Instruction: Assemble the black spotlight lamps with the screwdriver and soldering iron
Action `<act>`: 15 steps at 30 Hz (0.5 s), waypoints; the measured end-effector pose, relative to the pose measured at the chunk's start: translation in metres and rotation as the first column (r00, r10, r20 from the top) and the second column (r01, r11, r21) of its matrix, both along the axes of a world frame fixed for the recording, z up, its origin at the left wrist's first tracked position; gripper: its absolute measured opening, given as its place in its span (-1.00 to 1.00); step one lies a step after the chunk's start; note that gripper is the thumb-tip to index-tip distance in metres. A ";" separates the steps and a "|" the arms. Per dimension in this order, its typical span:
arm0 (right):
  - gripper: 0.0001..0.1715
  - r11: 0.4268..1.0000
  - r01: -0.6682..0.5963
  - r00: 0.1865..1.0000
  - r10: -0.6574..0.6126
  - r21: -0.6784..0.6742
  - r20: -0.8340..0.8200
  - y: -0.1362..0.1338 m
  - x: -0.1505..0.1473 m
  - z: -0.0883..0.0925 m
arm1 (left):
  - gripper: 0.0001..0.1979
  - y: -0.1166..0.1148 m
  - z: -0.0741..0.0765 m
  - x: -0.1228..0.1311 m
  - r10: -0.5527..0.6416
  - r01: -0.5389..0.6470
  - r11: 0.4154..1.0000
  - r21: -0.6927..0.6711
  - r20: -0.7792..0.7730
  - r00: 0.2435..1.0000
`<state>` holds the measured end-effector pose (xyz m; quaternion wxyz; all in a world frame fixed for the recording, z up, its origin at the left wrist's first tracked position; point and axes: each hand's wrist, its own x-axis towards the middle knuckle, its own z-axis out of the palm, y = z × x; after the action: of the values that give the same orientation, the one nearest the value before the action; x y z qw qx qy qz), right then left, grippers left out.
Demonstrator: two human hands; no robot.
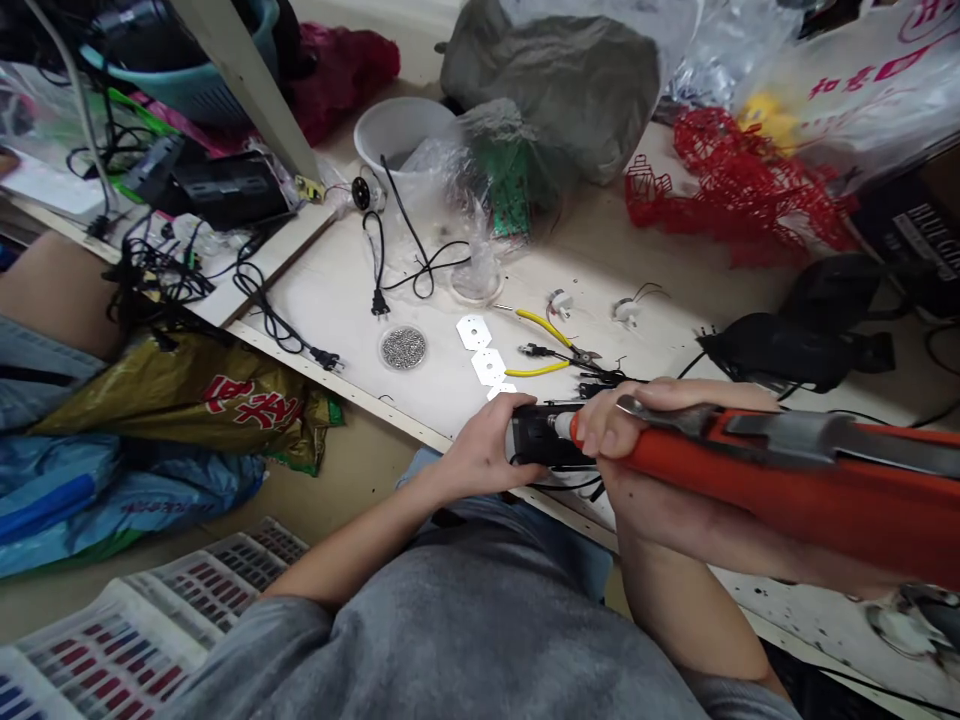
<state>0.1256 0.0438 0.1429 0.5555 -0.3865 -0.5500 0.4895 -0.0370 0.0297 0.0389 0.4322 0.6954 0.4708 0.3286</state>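
My left hand (480, 450) grips a small black plastic housing (540, 435) with trailing wires, low at the bench's front edge. My right hand (622, 440) is wrapped around an orange electric screwdriver (787, 490) with a metal clip on top. Its tip meets the housing's end, and my fingers partly hide the contact. Just beyond my hands lie yellow-handled pliers (544, 345), several white hexagonal metal plates (474, 332) and a round dish of small screws (403, 347).
The white workbench (337, 320) holds a black cord with a plug (379, 305) and a white bowl (401, 135). Red wire-like shapes (739, 190) and plastic bags lie behind. Tangled cables sit at the left, with a yellow sack (187, 400) and patterned crates (150, 620) on the floor.
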 end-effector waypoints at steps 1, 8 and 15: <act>-0.62 0.999 0.021 0.999 -0.020 0.035 -0.043 0.001 -0.005 0.002 | -0.26 0.000 -0.002 0.000 0.008 -0.008 1.000 -0.006 0.023 1.000; -0.22 1.000 -0.026 0.977 0.028 0.015 -0.210 0.022 -0.018 -0.024 | -0.22 -0.001 -0.010 0.002 0.032 -0.034 0.999 0.012 0.088 0.996; -0.22 0.997 -0.019 0.968 0.035 0.069 -0.249 0.026 -0.021 -0.040 | -0.23 0.001 -0.020 0.002 0.041 -0.045 0.997 0.055 0.076 0.996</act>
<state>0.1048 0.0696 0.1028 0.6261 -0.2956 -0.4966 0.5234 -0.0348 0.0306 0.0189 0.4225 0.6844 0.4595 0.3768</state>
